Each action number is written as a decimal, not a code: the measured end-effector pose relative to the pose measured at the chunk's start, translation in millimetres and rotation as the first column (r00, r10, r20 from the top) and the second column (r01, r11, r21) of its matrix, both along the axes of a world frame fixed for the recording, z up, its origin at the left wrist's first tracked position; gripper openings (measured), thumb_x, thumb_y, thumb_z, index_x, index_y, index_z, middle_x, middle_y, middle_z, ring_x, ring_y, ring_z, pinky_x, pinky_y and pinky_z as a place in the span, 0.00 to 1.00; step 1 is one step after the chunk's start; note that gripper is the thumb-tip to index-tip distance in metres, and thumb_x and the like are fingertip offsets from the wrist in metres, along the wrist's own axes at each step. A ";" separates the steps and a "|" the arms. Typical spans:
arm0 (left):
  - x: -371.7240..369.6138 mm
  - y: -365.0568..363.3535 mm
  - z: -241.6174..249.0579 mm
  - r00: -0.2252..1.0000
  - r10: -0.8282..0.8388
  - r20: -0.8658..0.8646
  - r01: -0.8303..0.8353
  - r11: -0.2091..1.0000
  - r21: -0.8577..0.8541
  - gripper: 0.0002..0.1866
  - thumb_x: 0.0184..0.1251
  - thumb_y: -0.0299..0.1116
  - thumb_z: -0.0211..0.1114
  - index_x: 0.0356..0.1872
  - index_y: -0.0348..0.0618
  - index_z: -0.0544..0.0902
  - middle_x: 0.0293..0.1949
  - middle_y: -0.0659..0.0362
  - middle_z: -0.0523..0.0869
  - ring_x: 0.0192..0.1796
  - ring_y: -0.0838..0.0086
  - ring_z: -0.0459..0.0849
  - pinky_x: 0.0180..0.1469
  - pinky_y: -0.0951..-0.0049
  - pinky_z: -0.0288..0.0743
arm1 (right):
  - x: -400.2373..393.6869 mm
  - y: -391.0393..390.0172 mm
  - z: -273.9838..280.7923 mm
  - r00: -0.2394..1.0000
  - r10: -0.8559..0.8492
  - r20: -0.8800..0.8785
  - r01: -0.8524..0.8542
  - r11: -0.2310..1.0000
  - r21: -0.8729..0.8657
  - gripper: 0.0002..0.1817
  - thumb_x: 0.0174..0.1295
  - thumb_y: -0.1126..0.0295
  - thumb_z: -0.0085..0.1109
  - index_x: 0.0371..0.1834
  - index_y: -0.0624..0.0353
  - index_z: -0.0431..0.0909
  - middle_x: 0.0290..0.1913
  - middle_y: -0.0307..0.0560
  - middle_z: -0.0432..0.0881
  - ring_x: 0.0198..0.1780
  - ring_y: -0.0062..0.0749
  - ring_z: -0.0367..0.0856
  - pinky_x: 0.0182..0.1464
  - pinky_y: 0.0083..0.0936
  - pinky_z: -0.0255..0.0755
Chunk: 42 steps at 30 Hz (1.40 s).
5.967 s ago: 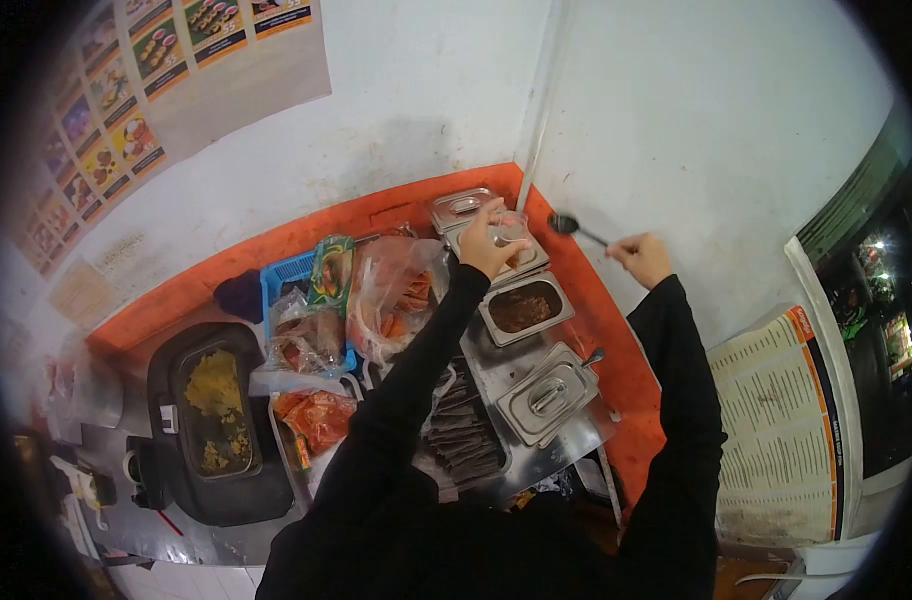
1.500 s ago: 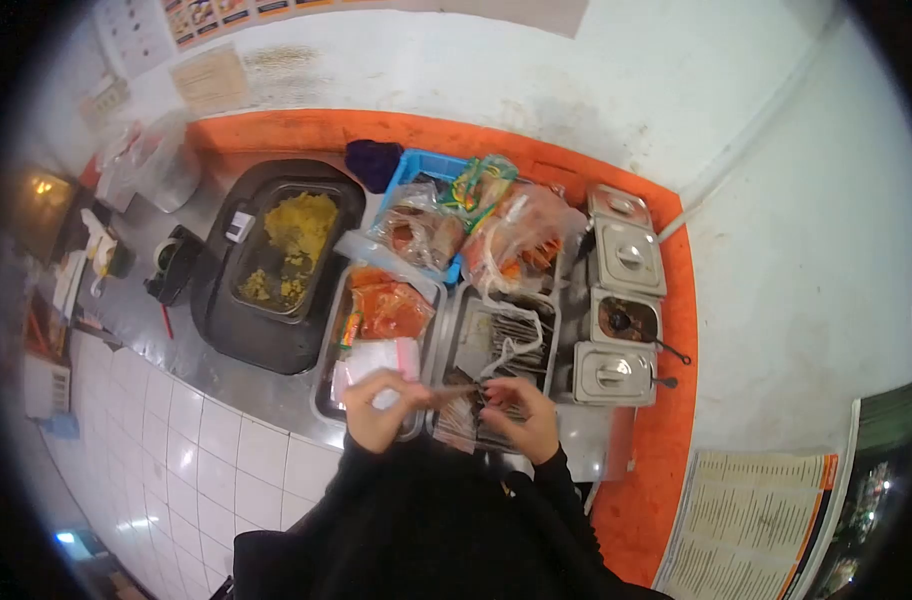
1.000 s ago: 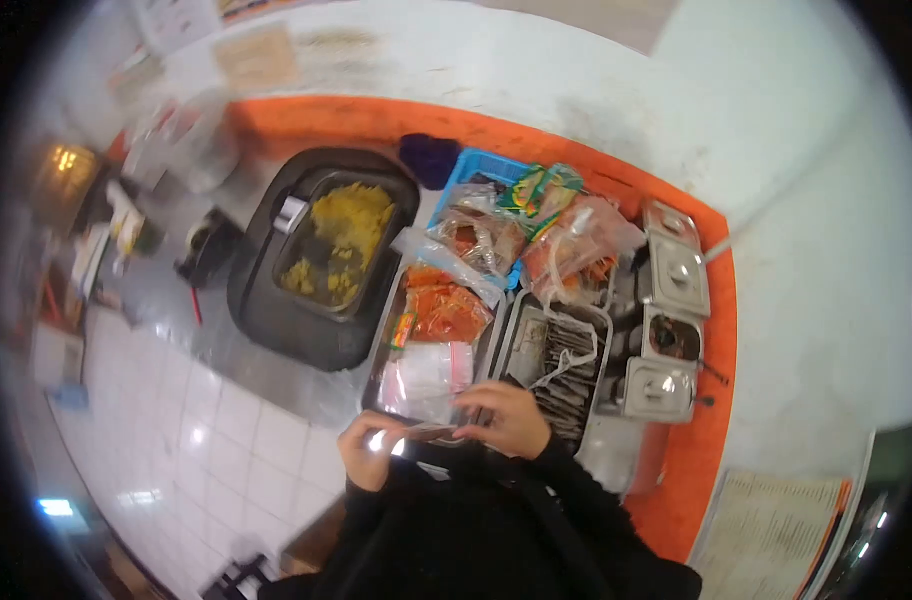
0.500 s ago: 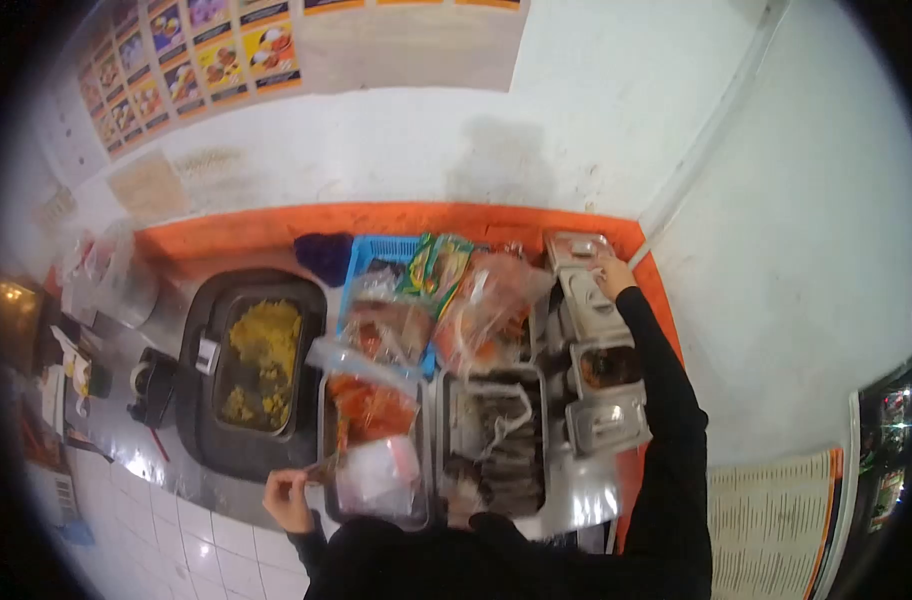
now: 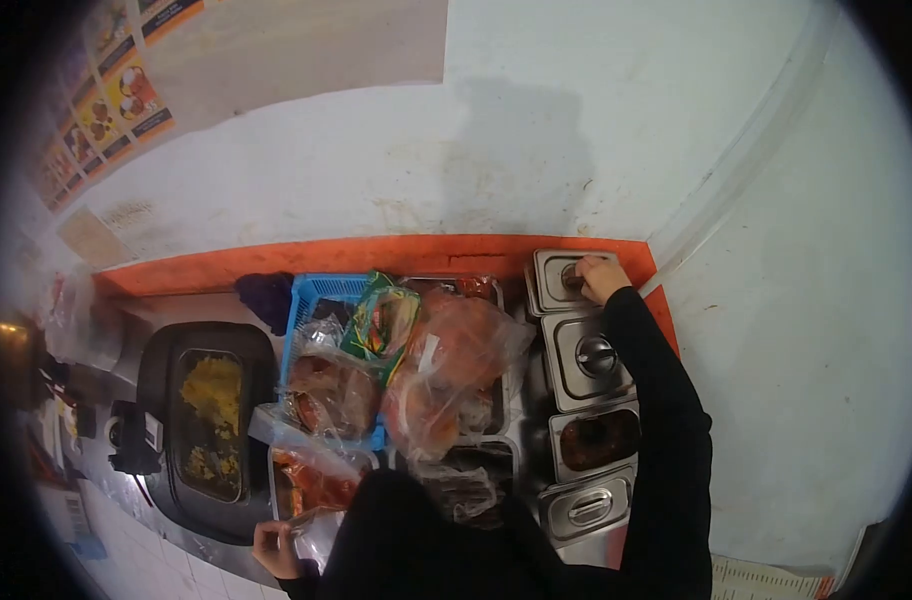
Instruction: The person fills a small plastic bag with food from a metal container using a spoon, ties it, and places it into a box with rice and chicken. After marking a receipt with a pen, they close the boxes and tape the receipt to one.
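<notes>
My right hand [image 5: 600, 279] reaches to the back right, its fingers closed round the handle of a steel lid [image 5: 556, 278]. This lid lies on the rearmost of several steel food containers. Nearer me are a second lidded container [image 5: 570, 372], one without a lid holding dark reddish food [image 5: 598, 442], and another lid [image 5: 588, 508]. My left hand [image 5: 274, 550] is low at the left with its fingers curled together, beside a steel tray of orange-red food in plastic [image 5: 321, 482]. Whatever sits between those fingers is too small to make out.
A blue basket [image 5: 294, 335] holds bagged food and a green packet [image 5: 384, 318]. Large clear bags of reddish food [image 5: 461, 340] lie beside it. To the left stands a black pan [image 5: 158, 365] with yellow food [image 5: 213, 395]. A white wall rises behind the orange counter edge [image 5: 416, 250].
My view has moved closer to the back of the counter and the right-hand containers. My right hand has come from the rear container's front right corner onto the lid handle. My left hand stays curled.
</notes>
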<state>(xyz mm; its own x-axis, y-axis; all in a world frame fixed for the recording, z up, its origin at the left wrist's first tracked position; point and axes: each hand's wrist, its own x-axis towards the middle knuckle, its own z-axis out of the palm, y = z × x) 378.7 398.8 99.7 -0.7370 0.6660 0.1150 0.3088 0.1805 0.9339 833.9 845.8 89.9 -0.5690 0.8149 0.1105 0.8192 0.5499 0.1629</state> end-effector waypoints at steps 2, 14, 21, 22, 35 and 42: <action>1.7 3.4 -5.1 0.999 0.008 0.053 -0.008 1.000 -0.003 0.07 0.49 0.25 0.62 0.21 0.37 0.72 0.19 0.62 0.74 0.25 0.82 0.71 0.30 0.82 0.64 | 3.0 -4.1 15.4 0.966 0.017 -0.256 -0.019 1.000 -0.005 0.11 0.39 0.74 0.55 0.29 0.55 0.68 0.26 0.42 0.73 0.32 0.38 0.75 0.33 0.32 0.69; -9.2 -8.7 -10.0 0.997 0.048 0.061 -0.049 0.999 0.014 0.07 0.49 0.26 0.63 0.22 0.38 0.72 0.22 0.63 0.72 0.26 0.82 0.69 0.30 0.84 0.63 | 16.2 -17.3 90.1 0.724 -0.074 -0.686 0.163 0.985 0.065 0.11 0.40 0.77 0.53 0.30 0.57 0.70 0.24 0.40 0.70 0.26 0.29 0.71 0.31 0.20 0.66; -13.3 -13.2 -16.2 0.997 0.035 0.066 -0.037 0.999 0.034 0.07 0.51 0.27 0.62 0.23 0.38 0.71 0.23 0.63 0.73 0.27 0.82 0.69 0.32 0.84 0.63 | 19.0 -26.2 98.5 0.819 -0.124 -0.560 0.074 0.991 -0.112 0.10 0.38 0.75 0.54 0.28 0.57 0.69 0.22 0.40 0.69 0.26 0.31 0.71 0.30 0.22 0.65; -13.8 -14.3 -15.9 0.997 0.035 0.065 -0.038 0.999 0.034 0.07 0.51 0.27 0.62 0.23 0.38 0.71 0.23 0.63 0.73 0.27 0.82 0.69 0.32 0.84 0.63 | 16.7 -27.6 97.7 0.854 -0.122 -0.506 0.074 0.991 -0.114 0.10 0.38 0.75 0.54 0.27 0.57 0.69 0.22 0.40 0.69 0.26 0.31 0.71 0.30 0.23 0.65; -13.5 -20.9 -3.0 0.999 0.001 0.047 -0.004 0.997 0.079 0.06 0.53 0.25 0.59 0.22 0.37 0.72 0.23 0.61 0.73 0.29 0.80 0.71 0.36 0.81 0.64 | 4.0 -190.1 51.7 0.961 -0.096 -0.259 0.036 0.973 -0.229 0.10 0.33 0.70 0.55 0.24 0.54 0.69 0.23 0.41 0.72 0.26 0.39 0.74 0.26 0.30 0.68; -20.5 -32.1 4.3 0.999 -0.028 0.039 0.023 0.993 0.117 0.07 0.55 0.26 0.58 0.22 0.37 0.71 0.23 0.62 0.73 0.29 0.80 0.71 0.35 0.81 0.66 | 20.9 -253.2 30.2 0.990 -0.050 -0.133 0.004 0.946 -0.325 0.11 0.34 0.71 0.56 0.25 0.55 0.69 0.26 0.42 0.72 0.31 0.39 0.74 0.30 0.34 0.68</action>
